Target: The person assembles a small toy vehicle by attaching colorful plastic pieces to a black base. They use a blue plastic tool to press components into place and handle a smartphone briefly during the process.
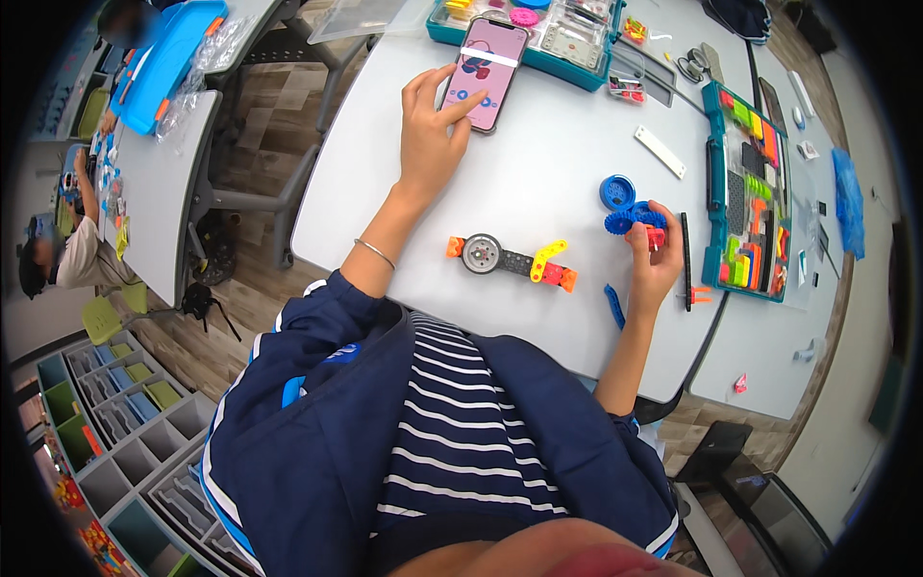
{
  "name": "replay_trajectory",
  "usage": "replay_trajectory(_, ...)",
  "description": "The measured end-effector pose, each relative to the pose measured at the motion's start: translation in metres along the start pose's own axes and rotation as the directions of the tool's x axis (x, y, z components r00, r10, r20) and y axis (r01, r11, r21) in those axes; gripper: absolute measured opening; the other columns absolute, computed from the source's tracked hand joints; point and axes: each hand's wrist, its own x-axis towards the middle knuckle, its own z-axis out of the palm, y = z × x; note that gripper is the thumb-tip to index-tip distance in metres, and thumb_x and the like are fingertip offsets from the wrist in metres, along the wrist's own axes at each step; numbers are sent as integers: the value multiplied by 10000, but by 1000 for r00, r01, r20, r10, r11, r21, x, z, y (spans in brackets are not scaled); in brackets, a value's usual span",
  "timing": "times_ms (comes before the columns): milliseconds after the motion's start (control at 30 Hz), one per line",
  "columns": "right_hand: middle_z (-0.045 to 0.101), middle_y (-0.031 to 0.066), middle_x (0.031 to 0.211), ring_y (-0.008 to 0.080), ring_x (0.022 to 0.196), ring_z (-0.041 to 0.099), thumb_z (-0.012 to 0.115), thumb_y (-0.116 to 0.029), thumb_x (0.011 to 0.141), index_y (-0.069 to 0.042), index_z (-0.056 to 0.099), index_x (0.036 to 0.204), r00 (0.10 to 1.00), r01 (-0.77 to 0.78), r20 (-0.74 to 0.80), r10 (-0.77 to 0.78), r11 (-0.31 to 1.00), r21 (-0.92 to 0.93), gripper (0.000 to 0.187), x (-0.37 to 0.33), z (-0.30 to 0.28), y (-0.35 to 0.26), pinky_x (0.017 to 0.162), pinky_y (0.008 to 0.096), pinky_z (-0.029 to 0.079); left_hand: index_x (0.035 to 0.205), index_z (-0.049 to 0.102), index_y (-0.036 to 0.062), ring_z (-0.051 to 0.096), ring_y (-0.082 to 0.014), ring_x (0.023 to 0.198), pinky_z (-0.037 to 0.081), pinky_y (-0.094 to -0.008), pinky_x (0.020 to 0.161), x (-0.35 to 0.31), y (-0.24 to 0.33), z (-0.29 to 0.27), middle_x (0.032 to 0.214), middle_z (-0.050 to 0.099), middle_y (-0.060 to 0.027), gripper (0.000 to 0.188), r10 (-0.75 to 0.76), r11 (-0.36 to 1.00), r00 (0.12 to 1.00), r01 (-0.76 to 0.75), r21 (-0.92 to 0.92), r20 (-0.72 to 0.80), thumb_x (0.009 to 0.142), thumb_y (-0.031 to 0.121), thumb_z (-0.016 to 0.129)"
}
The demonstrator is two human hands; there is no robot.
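Observation:
My left hand (431, 130) is at the phone (495, 60), one finger stretched onto its lit pink screen and the other fingers apart by its left edge. Between the fingertips of my right hand (656, 264) is a small red building piece (656, 237). A blue gear (623, 222) sits against these fingertips; whether it is joined to the red piece I cannot tell. Just beyond it lies a blue wheel (616, 192). On the table between my arms rests a built assembly: a black beam (516, 263) with a grey-hubbed wheel (481, 254), a yellow bent link (547, 261) and orange ends.
An open teal case (745, 192) of coloured parts stands at the right, another teal box (575, 72) at the back. A white strip (660, 152), a black beam (686, 262) and a curved blue piece (614, 306) lie loose. Another person (77, 245) works at the left table.

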Motion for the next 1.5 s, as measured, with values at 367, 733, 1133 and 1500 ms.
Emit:
replay_trajectory(367,661,66,1085,120,895,667,757,-155,937,-20,645,1254,999,32,3,-32,999,-39,363,4,-2,3,777,252,551,1098,829,228,418,-313,1374,427,-396,1118,5,-2,-6,1411,614,-20,465,54,994,997,-49,96,-49,800,-75,641)
replay_trajectory(733,668,33,1010,85,847,644,772,-162,921,-30,663,1237,999,37,-21,-39,996,-85,359,7,-1,4,692,207,487,1111,825,228,415,-330,1372,439,-406,1115,1,-6,5,1436,596,-31,463,28,991,998,-35,126,56,806,-68,642)
replay_trajectory(1133,683,48,1003,89,836,651,766,-177,931,-29,660,1240,999,35,-18,-37,992,-125,359,10,-2,8,690,211,489,1177,803,242,414,-342,1358,472,-402,1064,4,-9,1,1433,579,-69,497,34,996,999,-32,78,-27,823,-57,624)
replay_trajectory(1500,664,39,954,92,823,667,742,-165,959,-18,651,1253,997,75,-2,-77,979,-190,341,12,-2,8,720,208,528,1200,796,247,443,-311,1307,491,-361,986,2,-12,6,1410,586,-93,500,-13,999,999,10,-41,-52,837,-42,607)
